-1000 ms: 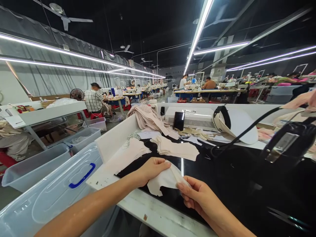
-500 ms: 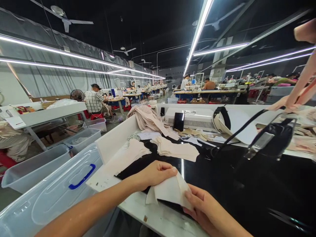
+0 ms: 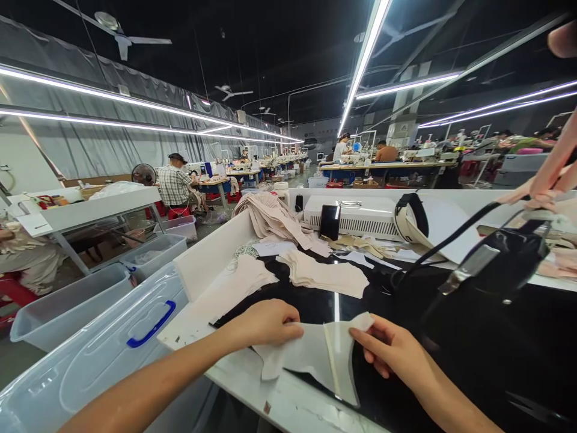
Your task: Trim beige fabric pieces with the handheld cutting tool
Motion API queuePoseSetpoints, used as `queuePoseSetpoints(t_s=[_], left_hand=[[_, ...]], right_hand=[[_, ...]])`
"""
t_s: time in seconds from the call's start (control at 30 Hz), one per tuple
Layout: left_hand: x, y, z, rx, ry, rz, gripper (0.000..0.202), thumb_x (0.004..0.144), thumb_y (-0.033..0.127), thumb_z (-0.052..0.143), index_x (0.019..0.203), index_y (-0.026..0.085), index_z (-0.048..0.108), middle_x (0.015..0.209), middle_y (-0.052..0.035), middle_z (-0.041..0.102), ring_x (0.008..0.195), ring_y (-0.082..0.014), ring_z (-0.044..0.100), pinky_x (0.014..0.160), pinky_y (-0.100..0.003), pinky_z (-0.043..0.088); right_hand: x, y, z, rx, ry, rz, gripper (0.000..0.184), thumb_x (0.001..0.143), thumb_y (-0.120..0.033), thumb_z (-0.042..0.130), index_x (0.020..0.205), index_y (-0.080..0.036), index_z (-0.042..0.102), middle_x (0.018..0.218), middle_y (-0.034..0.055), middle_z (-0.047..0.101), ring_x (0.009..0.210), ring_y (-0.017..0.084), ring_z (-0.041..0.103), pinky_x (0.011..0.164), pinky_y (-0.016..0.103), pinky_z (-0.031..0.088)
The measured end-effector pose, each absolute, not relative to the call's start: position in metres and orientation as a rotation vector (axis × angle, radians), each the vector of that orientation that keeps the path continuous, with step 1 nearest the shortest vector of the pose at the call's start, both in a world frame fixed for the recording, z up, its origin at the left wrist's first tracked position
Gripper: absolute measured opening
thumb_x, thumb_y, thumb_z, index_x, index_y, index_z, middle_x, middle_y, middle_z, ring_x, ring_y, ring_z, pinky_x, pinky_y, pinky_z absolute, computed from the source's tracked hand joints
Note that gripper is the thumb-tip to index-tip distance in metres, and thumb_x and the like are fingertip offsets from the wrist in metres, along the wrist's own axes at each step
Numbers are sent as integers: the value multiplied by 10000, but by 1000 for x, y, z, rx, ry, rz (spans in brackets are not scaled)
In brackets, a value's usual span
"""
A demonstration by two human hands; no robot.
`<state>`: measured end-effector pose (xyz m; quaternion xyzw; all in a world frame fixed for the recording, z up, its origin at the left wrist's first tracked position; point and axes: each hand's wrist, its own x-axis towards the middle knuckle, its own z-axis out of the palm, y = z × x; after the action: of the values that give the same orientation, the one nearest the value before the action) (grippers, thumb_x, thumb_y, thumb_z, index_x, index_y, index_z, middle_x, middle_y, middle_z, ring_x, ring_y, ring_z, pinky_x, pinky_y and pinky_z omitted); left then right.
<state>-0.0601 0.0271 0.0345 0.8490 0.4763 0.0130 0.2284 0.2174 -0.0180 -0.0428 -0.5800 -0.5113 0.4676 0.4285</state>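
- The left hand's (image 3: pixel 270 325) thumb and fingers were clamped on the nine o'clock end of an off-white, curved-edged cloth piece (image 3: pixel 311 355).
- The right hand (image 3: pixel 387 346) pinched its two o'clock corner.
- The piece spanned both hands, above the near edge of a glossy black flat panel (image 3: pixel 419 313).
- Beyond, at twelve o'clock, lay a layered stack of cream cut cloth (image 3: pixel 327 275).

I count at least one cloth (image 3: pixel 311 352) in my fingers (image 3: pixel 294 330), three fabric piles (image 3: pixel 331 275) toward the counter (image 3: pixel 311 400)'s far left corner, one vented box (image 3: pixel 360 210) and one visor (image 3: pixel 444 228).
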Motion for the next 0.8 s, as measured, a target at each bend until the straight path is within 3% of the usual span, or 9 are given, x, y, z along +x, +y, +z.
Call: queuePoseSetpoints(t_s=[0.13, 0.2, 0.33, 0.57, 0.8], left_hand=[[-45, 24, 21, 2515, 1458, 161, 157, 1065, 146, 601, 1070, 133, 757, 1216, -178, 764, 1190, -349, 723, 1014, -431, 540], [-35, 19, 9, 2637, 1309, 205, 147, 1112, 216, 631, 1142, 167, 765, 1301, -152, 764, 1289, -331, 711, 1120, -430, 530], [-24, 9, -18, 2900, 795, 383, 257, 1154, 403, 670, 1302, 211, 759, 1329, -104, 799, 1235, -265, 764, 1103, -363, 583], [-26, 8, -38, 2984, 689, 435, 426, 1178, 472, 632, 1408, 132, 748, 1506, -161, 760, 1346, -289, 756, 1223, -401, 572], [-26, 7, -38, 2971, 697, 416, 468, 1185, 501, 606, 1453, 136, 725, 1562, -158, 728, 1424, -290, 723, 1292, -399, 524]], right_hand=[[216, 0, -44, -1534, -1482, 1080, 423, 803, -642, 773, 840, -228, 696, 621, -5, 735, 424, 135, 562, 539, 289, 367], [214, 6, -44, -1591, -1536, 1038, 412, 788, -650, 738, 816, -246, 665, 623, 4, 753, 425, 158, 588, 548, 308, 388], [217, 17, -44, -1629, -1538, 935, 401, 762, -665, 684, 780, -275, 596, 612, 8, 758, 421, 189, 611, 567, 345, 421], [236, 28, -26, -1687, -1264, 754, 499, 698, -688, 649, 963, -265, 640, 844, 81, 851, 605, 280, 762, 775, 463, 561], [210, -16, -46, -1428, -1616, 588, 292, 886, -567, 691, 978, -312, 799, 1012, 92, 863, 904, 319, 808, 823, 439, 647]])
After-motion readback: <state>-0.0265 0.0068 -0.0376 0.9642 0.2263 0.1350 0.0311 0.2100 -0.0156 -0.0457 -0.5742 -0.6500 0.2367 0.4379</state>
